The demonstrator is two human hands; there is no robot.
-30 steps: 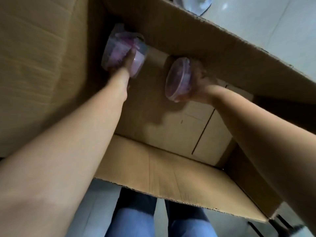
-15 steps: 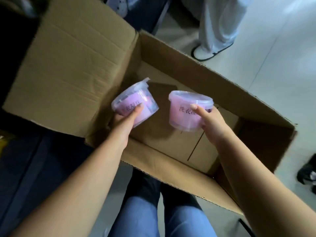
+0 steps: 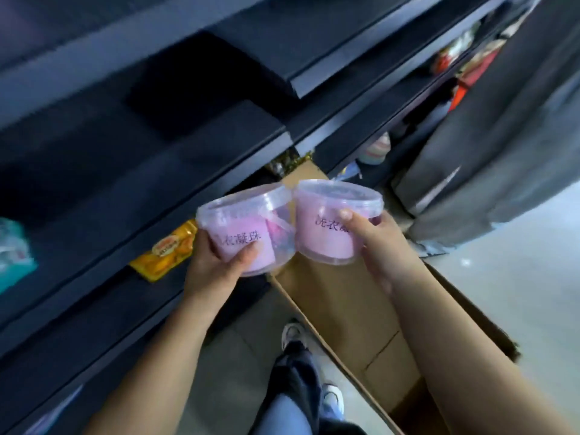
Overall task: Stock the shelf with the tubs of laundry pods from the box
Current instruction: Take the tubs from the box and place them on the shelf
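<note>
Two clear tubs of pink laundry pods are held up side by side in front of the dark shelving. My left hand (image 3: 219, 268) grips the left tub (image 3: 248, 227) from below, and that tub tilts a little to the left. My right hand (image 3: 376, 246) wraps around the right tub (image 3: 332, 224), thumb across its printed label. The tubs' rims touch. Below and to the right, the cardboard box (image 3: 345, 309) stands open on the floor. The dark shelf (image 3: 141, 171) runs across the left and top of the view.
A yellow snack packet (image 3: 166, 249) lies on a lower shelf just left of my left hand. A teal pack (image 3: 12, 252) sits at the far left. Colourful goods (image 3: 464, 58) fill shelves at the upper right. My legs and shoes stand on the pale floor (image 3: 518, 277).
Both hands have lifted the tubs out of the box and up to the shelving. My view has swung from the box's inside to the shelves.
</note>
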